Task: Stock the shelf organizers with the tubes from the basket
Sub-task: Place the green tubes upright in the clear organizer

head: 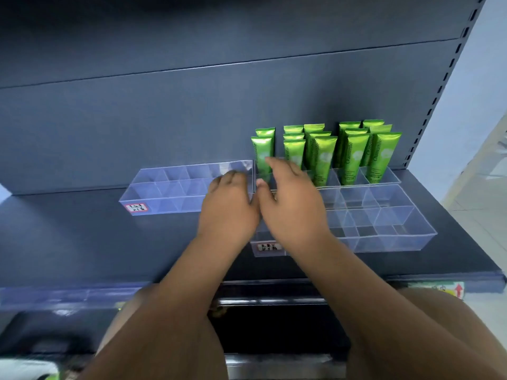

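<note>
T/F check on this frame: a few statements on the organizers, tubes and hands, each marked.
1. The green tubes stand upright in the back rows of the right organizer. True.
2. The left organizer is full of tubes. False: it holds none.
3. The right organizer's front compartments hold tubes. False: they are empty.
4. The left label and right label each sit at an organizer's front left corner. True.
5. The left hand and right hand are side by side where the organizers meet. True.

Single head view — wide-angle, facing forward and down, close above dark shelf [82,242].
</note>
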Motion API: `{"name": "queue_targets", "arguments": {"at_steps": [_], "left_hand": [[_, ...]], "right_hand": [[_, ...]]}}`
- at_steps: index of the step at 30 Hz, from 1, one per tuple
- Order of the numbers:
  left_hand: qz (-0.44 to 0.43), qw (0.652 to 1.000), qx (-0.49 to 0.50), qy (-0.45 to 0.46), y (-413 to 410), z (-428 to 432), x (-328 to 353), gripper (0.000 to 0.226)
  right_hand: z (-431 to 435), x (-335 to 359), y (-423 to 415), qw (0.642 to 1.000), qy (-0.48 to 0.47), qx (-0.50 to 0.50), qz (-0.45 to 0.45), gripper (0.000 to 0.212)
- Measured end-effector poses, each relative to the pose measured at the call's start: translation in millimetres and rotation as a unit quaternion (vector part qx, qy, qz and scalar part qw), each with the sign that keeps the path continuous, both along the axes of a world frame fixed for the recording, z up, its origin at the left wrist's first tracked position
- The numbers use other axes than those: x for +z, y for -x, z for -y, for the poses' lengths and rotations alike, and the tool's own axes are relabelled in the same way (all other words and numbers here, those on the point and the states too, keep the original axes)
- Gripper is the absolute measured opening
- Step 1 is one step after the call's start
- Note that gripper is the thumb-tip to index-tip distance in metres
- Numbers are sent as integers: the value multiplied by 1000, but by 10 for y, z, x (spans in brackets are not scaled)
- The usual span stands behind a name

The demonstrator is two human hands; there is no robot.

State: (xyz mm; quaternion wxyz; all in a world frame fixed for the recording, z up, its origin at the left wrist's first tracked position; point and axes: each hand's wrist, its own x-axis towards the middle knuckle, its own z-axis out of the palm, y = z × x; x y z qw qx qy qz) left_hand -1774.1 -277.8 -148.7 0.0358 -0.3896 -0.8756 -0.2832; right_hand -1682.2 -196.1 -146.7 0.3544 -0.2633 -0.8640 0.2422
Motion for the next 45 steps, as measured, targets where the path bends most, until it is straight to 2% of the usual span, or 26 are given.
{"name": "queue_targets", "arguments": {"at_steps": [3,6,10,14,19,23,25,27,29,32,36,39,41,43,44,45], "left_hand": [[11,997,78,12,93,569,12,64],[-34,986,163,-1,117,1329,40,77],[-30,961,276,-16,-24,2498,113,69],[-77,915,395,20,-194,3659,41,70],[-74,842,524,107,-430,4798,-291,77],[-14,796,587,146,-568,5381,-760,68],[42,786,601,135,-610,5553,-1059,65],[123,777,612,79,-583,5675,-1384,54],[202,760,618,6,-496,5729,-1667,46],[273,736,615,-68,-231,5769,-2062,48],[377,681,620,-101,284,5804,-2610,62],[457,628,626,-64,747,5819,-2927,67],[478,621,620,-23,973,5839,-3140,51],[504,610,612,11,1118,5833,-3343,36],[513,611,600,54,1144,5818,-3416,33],[519,597,608,72,1167,5825,-3500,34]], "right_hand": [[299,32,116,999,-3,45,3,48],[752,114,270,995,-13,101,8,52],[1731,191,545,973,-19,228,12,51],[2915,97,819,934,-25,355,18,51],[4212,-318,1005,878,-57,467,86,40],[4708,-939,1128,830,-98,520,178,34],[4768,-1233,1184,807,-65,541,230,33],[4794,-1435,1318,794,14,538,282,36],[4821,-1580,1516,803,73,501,313,38],[4917,-1737,1813,810,124,453,351,46],[5154,-2122,2181,794,161,411,419,33],[5439,-2574,2361,763,158,358,515,32],[5588,-2799,2396,721,149,330,591,31],[5780,-3087,2464,685,165,350,618,35],[5845,-3215,2523,663,187,362,628,39],[5898,-3321,2584,652,204,363,634,41]]}}
